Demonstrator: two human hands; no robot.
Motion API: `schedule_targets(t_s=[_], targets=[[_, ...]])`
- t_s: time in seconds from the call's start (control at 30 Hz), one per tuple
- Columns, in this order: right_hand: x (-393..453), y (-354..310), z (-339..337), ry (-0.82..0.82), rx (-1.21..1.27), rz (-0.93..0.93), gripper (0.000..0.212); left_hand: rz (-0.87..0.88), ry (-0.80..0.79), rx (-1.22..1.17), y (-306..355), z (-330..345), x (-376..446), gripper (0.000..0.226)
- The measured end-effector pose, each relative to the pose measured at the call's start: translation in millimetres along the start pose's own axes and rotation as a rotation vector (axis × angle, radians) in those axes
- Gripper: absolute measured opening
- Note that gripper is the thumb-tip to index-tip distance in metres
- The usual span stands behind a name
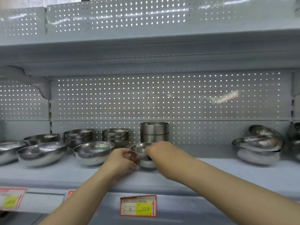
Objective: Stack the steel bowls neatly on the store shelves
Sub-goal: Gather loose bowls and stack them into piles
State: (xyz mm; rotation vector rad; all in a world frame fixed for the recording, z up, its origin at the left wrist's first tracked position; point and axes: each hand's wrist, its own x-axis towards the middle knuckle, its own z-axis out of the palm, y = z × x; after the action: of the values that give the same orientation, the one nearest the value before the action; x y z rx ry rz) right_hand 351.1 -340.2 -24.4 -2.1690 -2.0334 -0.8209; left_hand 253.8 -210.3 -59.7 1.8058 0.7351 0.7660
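Both hands met on one small steel bowl [140, 149] standing upright on the shelf [203, 169], roughly in the middle of the view. The left hand [120, 158] had its fingers curled against the bowl's left side near the rim, while the right hand [158, 149] came over the top and pinched the right part of the rim. The bowl's base appeared to touch the shelf, though blur there made it hard to be sure.

Just behind it, against the perforated back panel [162, 98], stood a tall stack of straight-sided bowls [154, 132]. To the left sat a single wide bowl [93, 152], just beside the left hand, and behind that two low stacks [116, 135] [79, 136]. Further left lay more wide bowls [42, 153], some tilted. Well apart on the right, a loose pile of bowls [259, 144] leaned unevenly on one another. On the shelf's front edge hung a price tag [138, 205] with a yellow patch.
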Motion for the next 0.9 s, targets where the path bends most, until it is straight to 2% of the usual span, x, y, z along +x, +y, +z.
schedule_targets(t_s=[0.17,0.37,0.53,0.6,0.67,0.77,0.83,0.9], targets=[[1,-10,1,-0.003,-0.018,0.01,0.029,-0.041,0.008,-0.015,-4,0,3,0.041],[0,-17,3,-0.011,-0.024,0.033,0.028,-0.028,-0.012,-0.037,-6,0,4,0.033],[-4,-7,3,-0.002,0.087,0.125,0.031,0.025,0.024,0.002,-11,0,7,0.034],[-13,6,-4,0.033,0.142,0.169,0.031,0.085,0.097,0.072,-12,1,7,0.041],[-26,26,-15,0.074,0.175,0.223,0.03,0.182,0.251,0.213,-10,1,3,0.054],[-55,70,-35,0.117,0.195,0.357,0.033,0.471,0.43,0.29,6,11,-16,0.06],[-77,106,-47,0.13,0.192,0.477,0.036,0.612,0.427,0.295,24,28,-30,0.06],[-99,142,-56,0.134,0.189,0.6,0.038,0.685,0.326,0.318,45,52,-38,0.058]])
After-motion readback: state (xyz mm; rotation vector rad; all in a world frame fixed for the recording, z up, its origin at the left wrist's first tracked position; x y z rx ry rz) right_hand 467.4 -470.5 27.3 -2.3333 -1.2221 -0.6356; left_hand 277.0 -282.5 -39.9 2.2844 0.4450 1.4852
